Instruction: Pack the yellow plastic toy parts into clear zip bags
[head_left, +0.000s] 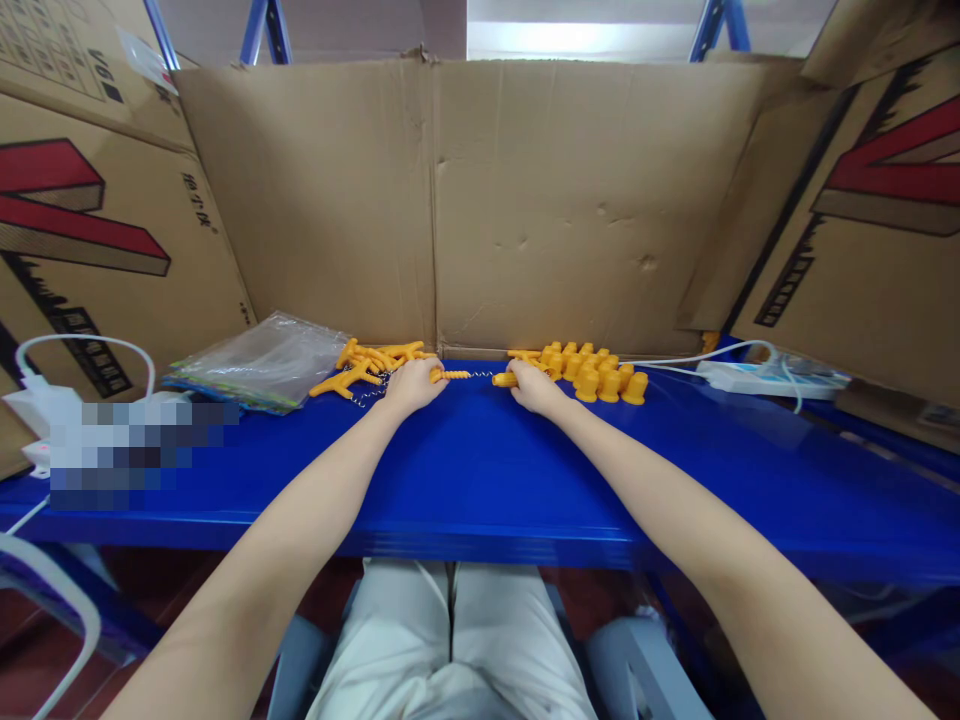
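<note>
My left hand [414,388] is closed around a yellow plastic handle whose ridged stem [454,375] points right. A thin metal spiral [481,375] runs on from that stem, level above the blue tabletop. At its far end my right hand [534,387] is closed on a yellow tube-like piece [505,380]. Whether the spiral enters the tube is too small to tell. Beside my left hand lies a loose pile of yellow branched handles [345,378] with metal spirals [365,396]. Right of my right hand stand several yellow bell-shaped caps [610,382] in rows.
Tall cardboard [570,200] walls the back, with printed cartons at both sides. Clear plastic bags [262,350] lie left on the blue table [465,470]. A white power strip [772,380] with cables sits right; white plugs and a cable [82,340] are at far left.
</note>
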